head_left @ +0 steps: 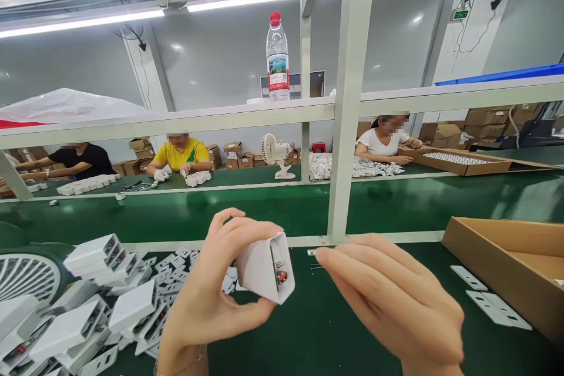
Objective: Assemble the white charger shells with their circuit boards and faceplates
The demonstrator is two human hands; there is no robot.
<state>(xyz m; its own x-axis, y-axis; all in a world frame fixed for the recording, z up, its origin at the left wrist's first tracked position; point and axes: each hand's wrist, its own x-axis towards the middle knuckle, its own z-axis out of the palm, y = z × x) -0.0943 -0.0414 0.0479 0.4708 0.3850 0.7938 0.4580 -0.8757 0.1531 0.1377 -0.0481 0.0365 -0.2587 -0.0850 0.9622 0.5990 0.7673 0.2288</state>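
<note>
A white housing (259, 270) with an open end, showing a red part and metal bits inside, is held between the thumb and fingers of my left hand (220, 282). To its right, my right hand (392, 299) is raised with its fingers pressed together. A small pale piece (312, 252) shows at its fingertips, and thin pins lie or hang just below it. The two hands are apart. Behind my left hand, flat white plates (170, 276) lie in a loose heap, and stacked white housings (132, 305) fill the left side.
A cardboard box (497, 282) stands at the right, with flat white plates (497, 308) beside it. A metal post (346, 129) rises behind the hands. A round white grille (26, 279) is at far left. Three people sit across the green bench (264, 205).
</note>
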